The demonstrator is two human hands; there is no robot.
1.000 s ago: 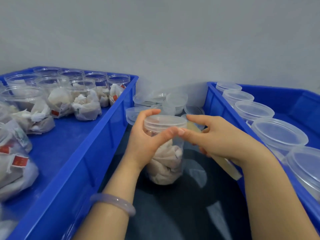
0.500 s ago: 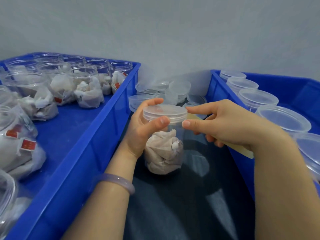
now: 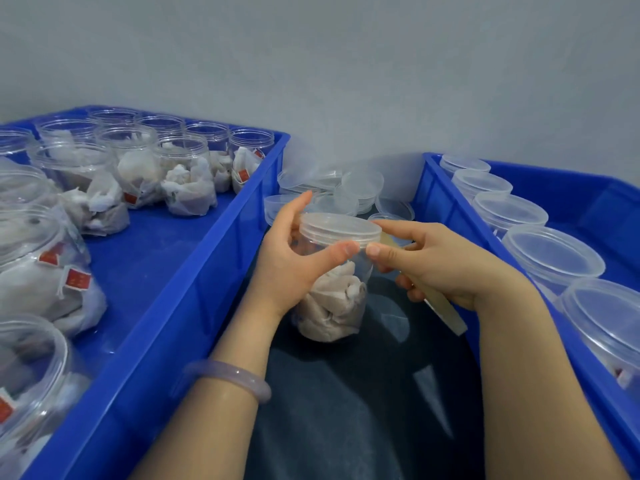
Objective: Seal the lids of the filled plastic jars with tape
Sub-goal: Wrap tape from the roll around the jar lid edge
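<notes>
Left hand (image 3: 294,261) grips the jar (image 3: 332,299) just below its lid (image 3: 341,228), thumb across the front. Right hand (image 3: 440,265) touches the lid's rim with its thumb tip, fingers curled round a tan strip (image 3: 445,311). The jar sits between two blue bins: left bin (image 3: 194,306) of open filled jars, right bin (image 3: 450,202) of lidded ones.

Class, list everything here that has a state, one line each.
held jar, filled, lidded, gripped by left hand.
lid, seated on held jar.
right hand, holding beige strip, fingertips at lid.
left-crate jars, filled, uncapped.
right-crate jars, capped.
loose lids, piled behind held jar.
</notes>
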